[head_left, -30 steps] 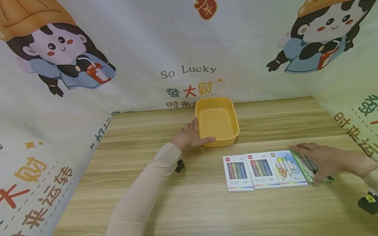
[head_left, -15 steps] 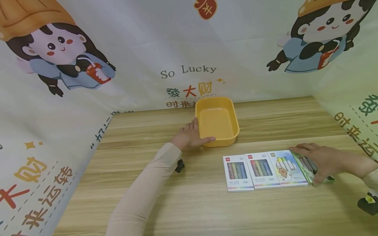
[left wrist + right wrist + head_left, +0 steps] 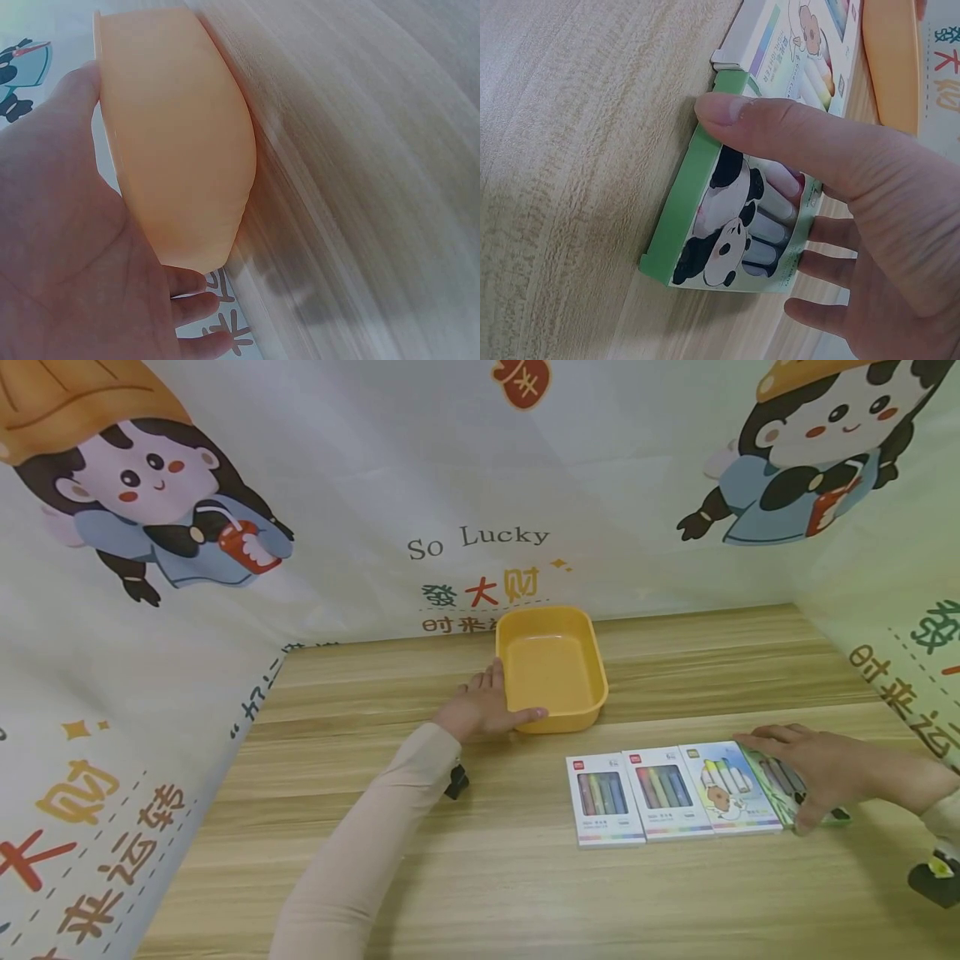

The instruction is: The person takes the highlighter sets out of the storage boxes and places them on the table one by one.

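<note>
My left hand [image 3: 483, 703] rests against the near left corner of a yellow plastic bin [image 3: 553, 668], thumb along the near rim and straight fingers by the left wall. In the left wrist view the bin's outer wall [image 3: 176, 135] fills the space beside the palm. My right hand [image 3: 825, 768] spans a green panda-printed crayon box [image 3: 731, 217], its thumb at the near edge and fingertips at the far edge. That box lies flat at the right end of a row, partly hidden under the hand. Beside it lies a crayon box with a bear picture [image 3: 727, 789].
Two white crayon boxes with windows, one at the left end [image 3: 606, 802] and one beside it [image 3: 667, 793], continue the row on the wooden table [image 3: 480, 877]. A printed cloth [image 3: 360, 468] rises behind the table and along both sides.
</note>
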A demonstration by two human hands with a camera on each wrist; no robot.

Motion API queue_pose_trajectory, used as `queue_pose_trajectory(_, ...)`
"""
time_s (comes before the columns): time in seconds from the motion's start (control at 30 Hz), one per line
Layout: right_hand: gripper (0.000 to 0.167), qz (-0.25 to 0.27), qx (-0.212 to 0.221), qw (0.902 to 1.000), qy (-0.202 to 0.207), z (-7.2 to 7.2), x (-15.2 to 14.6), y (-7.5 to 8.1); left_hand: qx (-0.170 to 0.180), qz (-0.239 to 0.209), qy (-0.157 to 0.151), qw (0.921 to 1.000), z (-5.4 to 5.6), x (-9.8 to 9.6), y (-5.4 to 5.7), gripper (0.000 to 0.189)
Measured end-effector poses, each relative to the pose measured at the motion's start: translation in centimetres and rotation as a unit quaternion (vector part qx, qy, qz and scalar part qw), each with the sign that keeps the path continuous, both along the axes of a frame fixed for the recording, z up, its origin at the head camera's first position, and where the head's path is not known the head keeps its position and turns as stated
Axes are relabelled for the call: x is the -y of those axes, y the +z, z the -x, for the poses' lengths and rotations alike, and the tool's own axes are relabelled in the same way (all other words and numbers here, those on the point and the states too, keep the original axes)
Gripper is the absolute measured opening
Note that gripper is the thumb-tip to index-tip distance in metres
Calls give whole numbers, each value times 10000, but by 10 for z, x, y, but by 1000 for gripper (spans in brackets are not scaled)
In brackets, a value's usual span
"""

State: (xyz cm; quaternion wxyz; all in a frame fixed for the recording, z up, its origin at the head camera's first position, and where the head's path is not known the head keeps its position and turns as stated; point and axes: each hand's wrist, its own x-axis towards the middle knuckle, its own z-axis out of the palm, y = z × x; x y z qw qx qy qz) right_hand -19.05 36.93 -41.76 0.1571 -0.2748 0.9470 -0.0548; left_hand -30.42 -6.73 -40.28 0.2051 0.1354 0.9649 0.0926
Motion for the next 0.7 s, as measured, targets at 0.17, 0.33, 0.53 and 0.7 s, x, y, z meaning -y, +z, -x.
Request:
queue_pose_trajectory(0.17, 127, -16, 41, 10000, -23, -1, 0, 1, 24, -2, 17, 10000, 0, 0, 0, 124)
queue_pose_trajectory(0.33, 127, -7, 97, 9999, -70, -1, 0, 0, -21, 23, 15, 10000, -2, 0, 1, 122)
queue_pose_trajectory(0.53, 128, 17, 69, 9999, -96, -1, 0, -1, -7, 56, 20, 10000, -2, 0, 2, 122)
queue_pose_trajectory(0.7, 129, 48, 76, 9999, -128, -2, -1, -1, 18, 33, 2, 10000, -2, 0, 2, 124)
